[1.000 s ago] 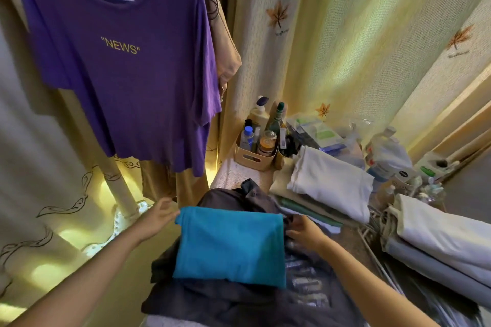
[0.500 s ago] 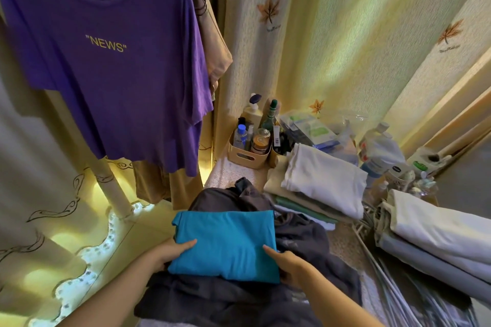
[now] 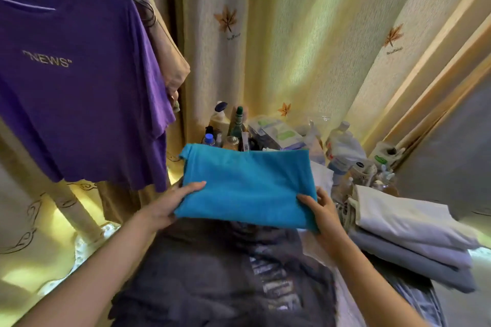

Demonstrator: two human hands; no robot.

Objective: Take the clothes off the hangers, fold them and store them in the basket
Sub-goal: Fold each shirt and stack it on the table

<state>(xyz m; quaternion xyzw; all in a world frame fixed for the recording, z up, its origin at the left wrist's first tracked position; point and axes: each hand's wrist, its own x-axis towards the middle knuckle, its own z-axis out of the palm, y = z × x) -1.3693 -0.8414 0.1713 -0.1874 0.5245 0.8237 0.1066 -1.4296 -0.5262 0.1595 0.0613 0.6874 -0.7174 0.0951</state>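
A folded teal garment [image 3: 247,186] is lifted in the air in front of me. My left hand [image 3: 170,204] grips its left edge, thumb on top. My right hand [image 3: 320,210] grips its right near corner. Under it lies a dark grey printed garment [image 3: 220,276] spread flat. A purple T-shirt [image 3: 77,82] with "NEWS" on the chest hangs on a hanger at the upper left, with a tan garment [image 3: 170,61] hanging behind it. No basket is in view.
A small box of bottles [image 3: 225,130] stands against the yellow curtain [image 3: 305,34]. Folded white and grey fabrics [image 3: 409,236] are stacked at the right, beside more bottles [image 3: 342,146]. A rack post [image 3: 77,210] slants at the lower left.
Both hands slid to the near corners of the teal garment, took hold and raised it off the dark grey garment. The view has swung a little to the right.
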